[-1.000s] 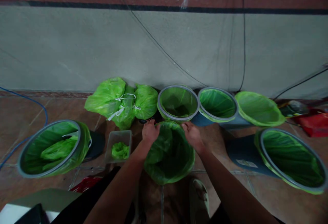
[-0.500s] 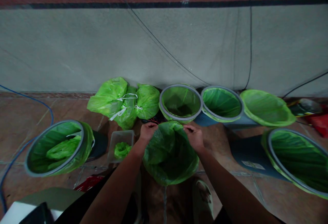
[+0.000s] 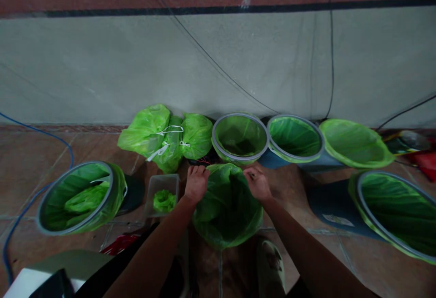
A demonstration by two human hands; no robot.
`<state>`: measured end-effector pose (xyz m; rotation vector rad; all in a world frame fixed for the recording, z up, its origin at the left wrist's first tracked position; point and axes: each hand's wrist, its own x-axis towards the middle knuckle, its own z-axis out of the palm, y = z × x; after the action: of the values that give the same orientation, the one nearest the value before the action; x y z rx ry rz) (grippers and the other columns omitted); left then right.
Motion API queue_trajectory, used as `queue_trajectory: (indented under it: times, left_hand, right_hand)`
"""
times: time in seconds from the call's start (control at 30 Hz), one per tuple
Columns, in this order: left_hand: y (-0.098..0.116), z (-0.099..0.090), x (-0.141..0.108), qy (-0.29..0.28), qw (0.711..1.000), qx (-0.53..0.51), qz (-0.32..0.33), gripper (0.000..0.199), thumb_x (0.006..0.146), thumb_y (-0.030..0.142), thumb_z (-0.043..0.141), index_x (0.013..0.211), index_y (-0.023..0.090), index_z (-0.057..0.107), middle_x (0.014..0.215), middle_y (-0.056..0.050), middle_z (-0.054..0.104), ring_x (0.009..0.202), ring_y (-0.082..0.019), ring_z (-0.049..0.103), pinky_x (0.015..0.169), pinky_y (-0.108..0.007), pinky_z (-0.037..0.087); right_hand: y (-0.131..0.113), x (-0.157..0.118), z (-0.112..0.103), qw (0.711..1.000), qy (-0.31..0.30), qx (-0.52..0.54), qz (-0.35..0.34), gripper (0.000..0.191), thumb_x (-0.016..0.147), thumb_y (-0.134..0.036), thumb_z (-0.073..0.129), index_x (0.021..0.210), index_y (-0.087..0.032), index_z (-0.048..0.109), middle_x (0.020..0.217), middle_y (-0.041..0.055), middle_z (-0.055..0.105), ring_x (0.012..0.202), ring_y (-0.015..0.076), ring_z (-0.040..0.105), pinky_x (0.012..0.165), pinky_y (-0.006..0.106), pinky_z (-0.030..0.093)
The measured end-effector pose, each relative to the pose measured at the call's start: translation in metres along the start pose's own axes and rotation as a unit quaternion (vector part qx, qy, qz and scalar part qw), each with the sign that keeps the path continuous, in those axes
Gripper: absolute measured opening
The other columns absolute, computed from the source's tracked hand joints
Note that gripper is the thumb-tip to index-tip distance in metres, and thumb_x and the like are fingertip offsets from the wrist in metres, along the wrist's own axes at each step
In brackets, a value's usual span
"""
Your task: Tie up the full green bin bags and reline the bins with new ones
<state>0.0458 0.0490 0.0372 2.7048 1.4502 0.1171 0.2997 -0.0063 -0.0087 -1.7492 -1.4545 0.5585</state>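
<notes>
- Just below the middle of the frame, a green bag [image 3: 228, 214] gapes upward; its depths are too dark for me to read.
- The left hand [image 3: 196, 184] has its fingers hooked over the bag's far edge, left of centre; the right hand [image 3: 258, 183] pinches that edge on the right.
- Just beyond, the near bin [image 3: 240, 157] has a grey rim, a green liner and a dark patch low inside.
- Right of it, against the wall [image 3: 102, 66], stand the middle bin [image 3: 295, 157] and the end bin [image 3: 356, 146], both lined in green.
- At lower right leans a blue bin [image 3: 335, 207], lined too, its rim cut by the frame.
- At lower left, a tilted bin [image 3: 110, 189] holds a crumpled bag [image 3: 86, 199].
- Beside the left forearm, a clear tub [image 3: 148, 198] holds a green bundle [image 3: 164, 201]; tied sacks [image 3: 146, 130] slump above.
- Floor tiles [image 3: 289, 198] stretch between the right hand and the blue bin.
</notes>
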Motion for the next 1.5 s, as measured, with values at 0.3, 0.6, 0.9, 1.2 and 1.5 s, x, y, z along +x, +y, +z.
queue_trajectory:
  times: [0.3, 0.6, 0.9, 1.2, 1.5]
  left_hand:
    - [0.003, -0.02, 0.015, 0.037, 0.993, -0.082, -0.073, 0.025, 0.09, 0.038, 0.053, 0.089, 0.018, 0.069, 0.112, -0.012, 0.064, 0.106, -0.027, 0.057, 0.097, -0.044, 0.039]
    - [0.009, 0.01, 0.062, -0.089, 0.888, -0.325, -0.313, 0.018, 0.085, 0.022, 0.059, 0.088, 0.017, 0.076, 0.091, -0.008, 0.076, 0.085, -0.02, 0.071, 0.075, -0.026, 0.05]
    - [-0.006, 0.018, 0.053, -0.06, 0.886, -0.315, -0.335, 0.023, 0.084, 0.015, 0.056, 0.095, 0.018, 0.077, 0.096, -0.009, 0.077, 0.086, -0.021, 0.071, 0.08, -0.028, 0.053]
    - [0.018, -0.007, 0.065, -0.003, 0.971, -0.213, -0.108, 0.026, 0.096, 0.027, 0.048, 0.108, 0.019, 0.07, 0.112, -0.008, 0.072, 0.107, -0.021, 0.063, 0.101, -0.033, 0.044]
    - [0.027, 0.005, 0.063, -0.159, 0.984, -0.081, -0.013, 0.027, 0.097, 0.034, 0.048, 0.111, 0.017, 0.064, 0.105, -0.013, 0.071, 0.101, -0.026, 0.068, 0.085, -0.035, 0.051]
  right_hand:
    - [-0.018, 0.011, -0.005, 0.999, 0.033, -0.038, -0.018, 0.026, 0.085, -0.042, 0.056, 0.094, -0.02, 0.067, 0.095, 0.0105, 0.073, 0.093, 0.0253, 0.065, 0.088, 0.04, 0.051]
    - [-0.025, 0.025, 0.027, 0.99, 0.033, 0.04, 0.134, 0.023, 0.078, -0.04, 0.058, 0.08, -0.023, 0.074, 0.081, 0.0052, 0.077, 0.074, 0.0218, 0.07, 0.074, 0.033, 0.055]
    - [-0.012, 0.009, 0.013, 0.999, -0.025, 0.02, 0.012, 0.02, 0.08, -0.035, 0.062, 0.086, -0.022, 0.076, 0.098, 0.0084, 0.075, 0.097, 0.0237, 0.068, 0.095, 0.041, 0.051]
    - [-0.023, 0.023, 0.006, 0.998, 0.024, 0.027, 0.06, 0.039, 0.091, -0.047, 0.046, 0.087, -0.019, 0.073, 0.087, 0.0093, 0.076, 0.085, 0.0233, 0.069, 0.079, 0.034, 0.053]
    - [-0.008, 0.02, 0.024, 0.96, -0.106, -0.254, 0.047, 0.025, 0.09, -0.04, 0.054, 0.098, -0.023, 0.071, 0.078, 0.0091, 0.074, 0.071, 0.0231, 0.068, 0.067, 0.031, 0.048]
